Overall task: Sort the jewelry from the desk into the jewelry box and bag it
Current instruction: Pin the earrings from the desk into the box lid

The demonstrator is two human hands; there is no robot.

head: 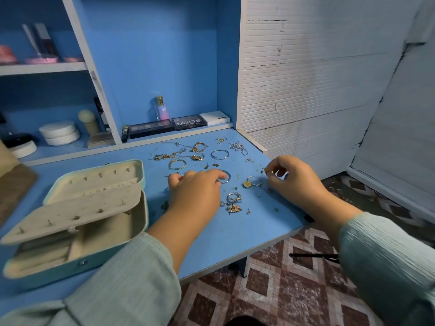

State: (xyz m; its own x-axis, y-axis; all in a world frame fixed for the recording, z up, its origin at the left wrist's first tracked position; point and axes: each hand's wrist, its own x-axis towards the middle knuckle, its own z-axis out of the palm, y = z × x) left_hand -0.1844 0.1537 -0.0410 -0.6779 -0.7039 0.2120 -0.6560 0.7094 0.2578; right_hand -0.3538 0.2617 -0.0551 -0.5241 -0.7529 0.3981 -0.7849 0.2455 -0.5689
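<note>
Sleeves (131,278), pale green and ribbed, fill the lower frame, one on each forearm, reaching over the blue desk (226,234). Landmark: jewelry box (77,215), open, at the desk's left side, its lid tilted back and a cream inner flap holding several stud earrings. Right of the box, left hand (195,191) lies palm down, fingers loosely curled onto the surface, fingertips touching a silver hoop (224,177); whether it grips anything cannot be told. Further right of the box, right hand (292,177) is raised just off the desk near the right edge, thumb and forefinger pinched together on a tiny item too small to identify. Between the hands: a ring with a gold charm (250,182). Nearer the front edge than that, a butterfly piece (235,208) and small rings. Beyond the hands, toward the shelf unit: gold chains (199,147), a silver bangle (220,154), a silver chain (237,147). Bare blue surface runs between the box and the front edge. Right corner of the desk ends just past the right hand, over patterned floor (282,290). Makeup palettes (169,124) and a perfume bottle (161,108) stand behind the box on the back ledge.
</note>
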